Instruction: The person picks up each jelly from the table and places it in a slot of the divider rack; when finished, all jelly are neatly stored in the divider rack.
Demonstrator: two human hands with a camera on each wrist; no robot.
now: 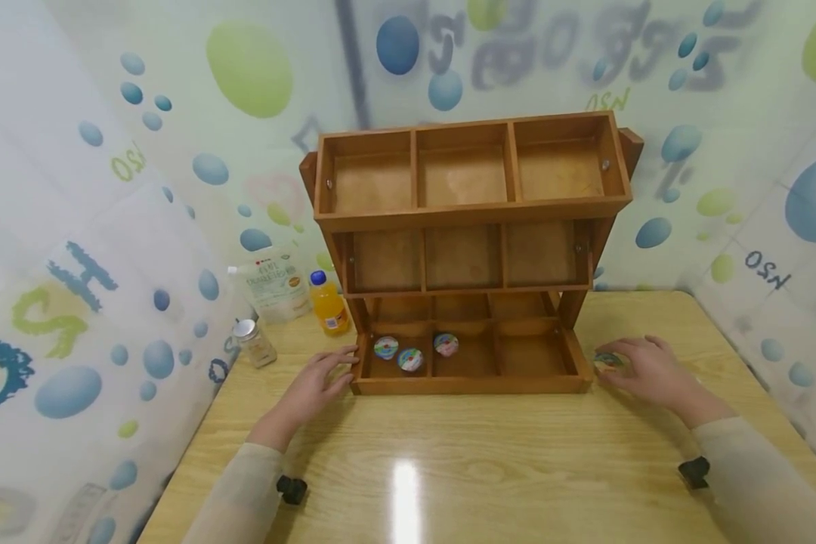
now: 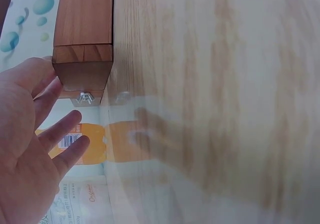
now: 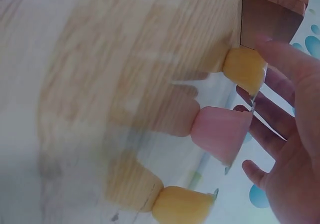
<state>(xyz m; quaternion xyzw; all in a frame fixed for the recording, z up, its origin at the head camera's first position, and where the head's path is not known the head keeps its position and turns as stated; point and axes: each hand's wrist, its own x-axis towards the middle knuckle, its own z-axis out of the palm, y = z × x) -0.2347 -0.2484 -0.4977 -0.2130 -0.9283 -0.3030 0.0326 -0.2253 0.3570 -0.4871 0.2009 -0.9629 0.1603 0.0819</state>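
My left hand point(image 1: 310, 391) is at the lower left end of a brown wooden tiered rack point(image 1: 469, 385). In the left wrist view its thumb and a finger touch the rack's end block point(image 2: 82, 72), the other fingers spread loosely. At the rack's lower right end, my right hand point(image 1: 649, 370) reaches over small jelly cups. The right wrist view has a yellow jelly cup point(image 3: 244, 68) beside the rack's corner, near the thumb, with relaxed fingers behind it. A pink jelly cup point(image 3: 220, 134) and another yellow one point(image 3: 182, 206) stand in line on the table.
Three lidded cups, one of them a jelly cup point(image 1: 410, 360), lie in the rack's bottom tier, left and middle compartments. Left of the rack stand an orange drink bottle point(image 1: 329, 306), a white pouch point(image 1: 275, 287) and a glass shaker jar point(image 1: 255, 344). Patterned curtains surround the table point(image 1: 489, 461).
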